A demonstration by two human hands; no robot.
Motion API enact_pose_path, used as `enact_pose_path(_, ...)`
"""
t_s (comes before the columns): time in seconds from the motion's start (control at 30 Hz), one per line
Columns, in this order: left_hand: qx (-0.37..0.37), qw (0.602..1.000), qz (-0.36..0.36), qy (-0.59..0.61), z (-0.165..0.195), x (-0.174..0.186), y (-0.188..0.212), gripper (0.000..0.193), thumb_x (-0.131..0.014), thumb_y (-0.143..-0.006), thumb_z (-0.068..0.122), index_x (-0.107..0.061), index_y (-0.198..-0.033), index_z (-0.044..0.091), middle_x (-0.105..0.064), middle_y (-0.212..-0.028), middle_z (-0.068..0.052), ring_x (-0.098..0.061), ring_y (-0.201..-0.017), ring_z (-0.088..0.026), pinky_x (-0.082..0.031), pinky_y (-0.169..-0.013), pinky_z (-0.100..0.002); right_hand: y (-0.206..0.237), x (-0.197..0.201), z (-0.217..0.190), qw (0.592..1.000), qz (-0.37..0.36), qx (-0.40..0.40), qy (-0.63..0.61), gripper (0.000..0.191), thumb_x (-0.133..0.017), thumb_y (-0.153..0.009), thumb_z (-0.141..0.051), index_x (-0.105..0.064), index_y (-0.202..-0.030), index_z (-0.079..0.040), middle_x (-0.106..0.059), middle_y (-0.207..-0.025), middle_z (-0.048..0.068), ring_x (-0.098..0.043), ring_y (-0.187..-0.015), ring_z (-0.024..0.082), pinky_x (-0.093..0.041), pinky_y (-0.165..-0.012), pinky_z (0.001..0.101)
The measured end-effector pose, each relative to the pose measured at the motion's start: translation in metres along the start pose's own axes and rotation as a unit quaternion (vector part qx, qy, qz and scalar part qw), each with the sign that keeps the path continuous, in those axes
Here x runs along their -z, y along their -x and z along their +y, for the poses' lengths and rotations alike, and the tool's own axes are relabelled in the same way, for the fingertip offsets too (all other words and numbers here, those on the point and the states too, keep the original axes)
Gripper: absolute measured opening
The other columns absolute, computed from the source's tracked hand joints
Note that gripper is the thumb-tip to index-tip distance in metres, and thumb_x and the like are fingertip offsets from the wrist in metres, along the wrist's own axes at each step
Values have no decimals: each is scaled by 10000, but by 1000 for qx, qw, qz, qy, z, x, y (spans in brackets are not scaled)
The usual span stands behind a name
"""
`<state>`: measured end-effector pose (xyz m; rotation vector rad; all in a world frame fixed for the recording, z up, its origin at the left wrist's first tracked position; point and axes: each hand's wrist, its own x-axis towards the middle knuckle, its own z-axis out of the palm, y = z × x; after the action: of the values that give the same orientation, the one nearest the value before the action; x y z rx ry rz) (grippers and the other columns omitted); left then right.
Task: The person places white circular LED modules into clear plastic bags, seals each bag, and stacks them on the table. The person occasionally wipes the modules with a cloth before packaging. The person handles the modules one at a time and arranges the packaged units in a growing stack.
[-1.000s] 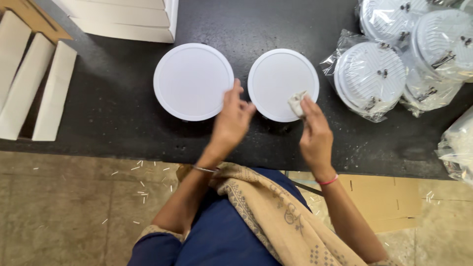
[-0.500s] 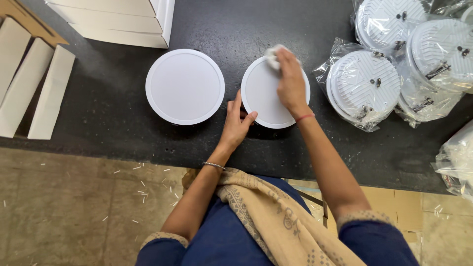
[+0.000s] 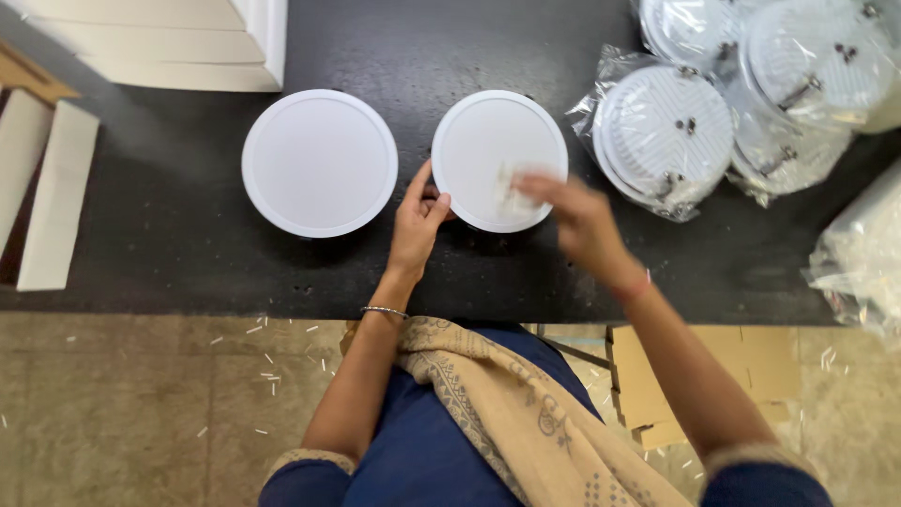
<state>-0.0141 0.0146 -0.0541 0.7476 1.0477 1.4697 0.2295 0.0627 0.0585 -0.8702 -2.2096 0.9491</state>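
Observation:
Two round white discs lie face up on a black table. My left hand rests against the near left rim of the right disc, fingers curled on its edge. My right hand, blurred with motion, presses a small white cloth on the near right part of that disc. The left disc lies untouched beside it.
Several round white fixtures in clear plastic bags lie at the right. More bagged items sit at the far right edge. White flat boxes are at the back left, white strips at the left. Cardboard lies on the floor.
My right hand with the cloth has swept from the far edge of the right disc back to its near right part. My left hand stays on the rim.

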Motion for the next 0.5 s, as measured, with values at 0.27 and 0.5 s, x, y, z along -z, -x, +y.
enact_pose_path(0.27,-7,999,8,-41,-1,-1,2,572,-567,-1042,38,-362,-1576,41,-609,-1037,-40,-662,-907,-103,-603,-801,-266,-49,-16,54,987,129,2,99,603,-423,-881,217,-637,-1372,-61,-613,-1448,168,-563,-1391,327,-431,-1180,374)
enact_pose_path(0.5,4,999,28,-43,0,-8,2,553,-496,-1049,43,-321,-1574,56,-586,-1050,-82,-684,-861,-140,-632,-719,-279,55,-71,-31,993,20,-60,-101,657,-428,-748,241,-701,-1269,-52,-682,-1371,108,-602,-1361,296,-417,-1198,404)
